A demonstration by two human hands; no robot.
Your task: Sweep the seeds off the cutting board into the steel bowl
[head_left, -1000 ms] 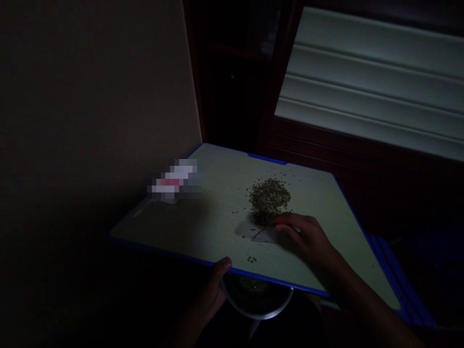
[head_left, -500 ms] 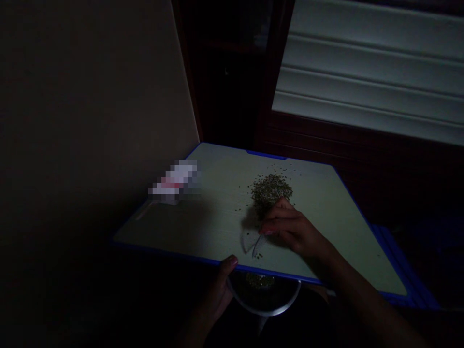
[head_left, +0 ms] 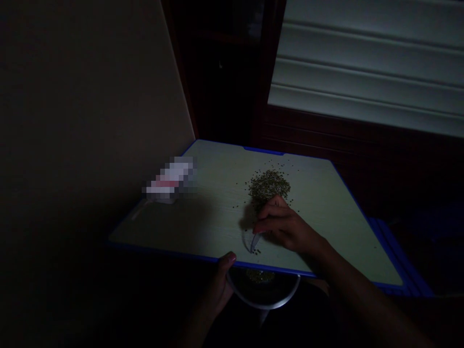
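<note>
My right hand (head_left: 281, 224), pinching a thin sheet (head_left: 255, 240), has shifted nearer, from the seed pile (head_left: 270, 183) on the board (head_left: 322, 208) to stray seeds (head_left: 257, 252); strays seem the focus. Left hand (head_left: 223, 285): thumb on near edge by pan (head_left: 268, 307), grip unclear.

Plain wall (head_left: 90, 92) at left, pale slatted panel (head_left: 366, 63) at right

Board (head_left: 217, 174): pale greenish cream, blue rim
Seeds (head_left: 270, 184): dark olive speckles
Thin piece (head_left: 254, 239): greyish white
Pan (head_left: 268, 307), near 6 o'clock: dark inside, silver rim
Packet (head_left: 166, 188), 9 o'clock: white, reddish band, blurred
Wall (head_left: 90, 96), 10 o'clock: plain, dim grey-brown
Slats (head_left: 366, 72), 2 o'clock: pale grey, striped with lines
</note>
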